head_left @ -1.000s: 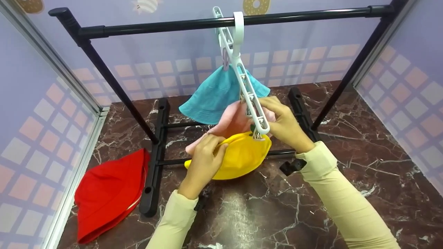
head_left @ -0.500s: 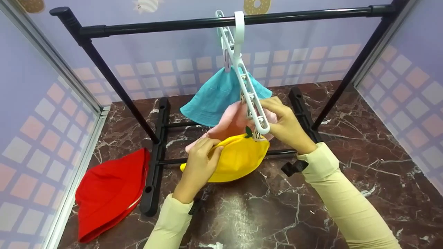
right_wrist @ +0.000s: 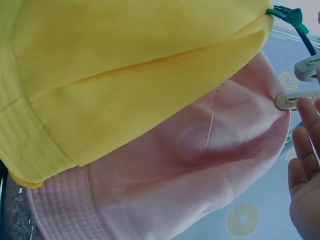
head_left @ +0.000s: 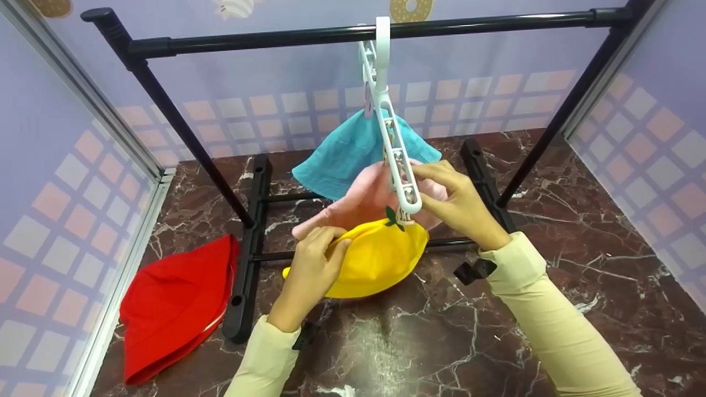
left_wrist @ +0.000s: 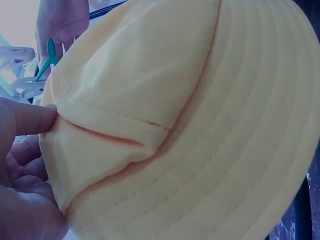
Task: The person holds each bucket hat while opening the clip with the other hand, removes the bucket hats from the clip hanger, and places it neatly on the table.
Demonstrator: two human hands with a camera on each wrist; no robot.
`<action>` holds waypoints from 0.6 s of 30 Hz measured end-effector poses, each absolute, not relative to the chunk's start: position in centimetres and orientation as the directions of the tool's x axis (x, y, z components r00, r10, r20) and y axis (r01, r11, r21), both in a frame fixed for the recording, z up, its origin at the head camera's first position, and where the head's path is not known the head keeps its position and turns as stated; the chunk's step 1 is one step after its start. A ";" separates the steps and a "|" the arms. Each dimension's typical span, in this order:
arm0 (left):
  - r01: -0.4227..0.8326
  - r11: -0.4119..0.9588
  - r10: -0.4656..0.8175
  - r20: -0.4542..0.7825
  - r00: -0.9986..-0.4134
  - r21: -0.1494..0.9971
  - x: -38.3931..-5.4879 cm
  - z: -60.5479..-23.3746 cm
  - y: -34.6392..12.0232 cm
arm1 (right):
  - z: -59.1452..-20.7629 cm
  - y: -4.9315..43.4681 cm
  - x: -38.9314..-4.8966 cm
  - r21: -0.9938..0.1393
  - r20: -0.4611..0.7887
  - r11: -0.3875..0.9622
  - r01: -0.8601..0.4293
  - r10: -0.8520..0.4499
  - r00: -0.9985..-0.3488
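Observation:
My left hand [head_left: 311, 264] pinches the brim-side fabric of a yellow bucket hat [head_left: 380, 259], thumb in front. The hat hangs at the near end of a white clip hanger [head_left: 382, 71], its top with the green leaf [head_left: 391, 216] right at the end clip. My right hand [head_left: 462, 203] grips the hanger's near end from the right, thumb and index finger at its side; their tips are partly hidden. Behind the yellow hat a pink hat [right_wrist: 165, 170] hangs from a clip [right_wrist: 295, 101]. A blue hat [head_left: 342, 151] hangs at the far end.
The hanger hooks over the black rail [head_left: 265, 41] of a stand with feet [head_left: 242, 298] on a dark marbled surface [head_left: 419, 342]. A red bucket hat [head_left: 176, 309] lies left of the stand. Patterned panels [head_left: 220, 82] enclose the back and sides.
The hanger has swivelled: its near end moved left, its far end right. My left hand has drawn the yellow hat left and toward me. The pink and blue hats shifted slightly.

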State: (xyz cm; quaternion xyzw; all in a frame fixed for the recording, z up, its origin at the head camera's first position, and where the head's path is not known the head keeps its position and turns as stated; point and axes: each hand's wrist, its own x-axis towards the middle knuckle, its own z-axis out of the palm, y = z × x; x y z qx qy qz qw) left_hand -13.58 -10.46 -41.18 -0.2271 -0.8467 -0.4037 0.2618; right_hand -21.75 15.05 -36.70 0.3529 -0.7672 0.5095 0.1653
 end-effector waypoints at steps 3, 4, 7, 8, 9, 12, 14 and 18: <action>0.586 0.575 0.173 0.616 -0.769 0.571 -13.4 -41.2 -10.6 | -36.9 15.3 -21.7 -0.656 0.612 0.250 -0.712 -0.377 -0.696; 0.582 0.575 0.171 0.611 -0.773 0.575 -13.3 -41.3 -10.7 | -36.9 15.3 -21.7 -0.654 0.611 0.256 -0.711 -0.376 -0.697; 0.569 0.580 0.170 0.597 -0.784 0.583 -13.1 -41.4 -10.9 | -37.1 15.5 -21.6 -0.651 0.608 0.271 -0.709 -0.372 -0.701; 0.566 0.580 0.169 0.593 -0.787 0.586 -13.1 -41.4 -10.9 | -37.2 15.5 -21.6 -0.652 0.607 0.273 -0.708 -0.372 -0.703; 0.562 0.580 0.168 0.588 -0.791 0.590 -13.0 -41.5 -11.0 | -37.2 15.6 -21.5 -0.653 0.606 0.276 -0.706 -0.370 -0.704; 0.556 0.578 0.164 0.583 -0.796 0.597 -12.8 -41.5 -11.2 | -37.4 15.8 -21.4 -0.655 0.601 0.284 -0.700 -0.365 -0.710; 0.550 0.576 0.160 0.576 -0.802 0.605 -12.6 -41.5 -11.3 | -37.5 15.9 -21.3 -0.656 0.597 0.291 -0.696 -0.363 -0.715; 0.536 0.568 0.149 0.562 -0.813 0.625 -12.1 -41.5 -11.6 | -37.7 16.2 -21.2 -0.658 0.593 0.302 -0.690 -0.357 -0.722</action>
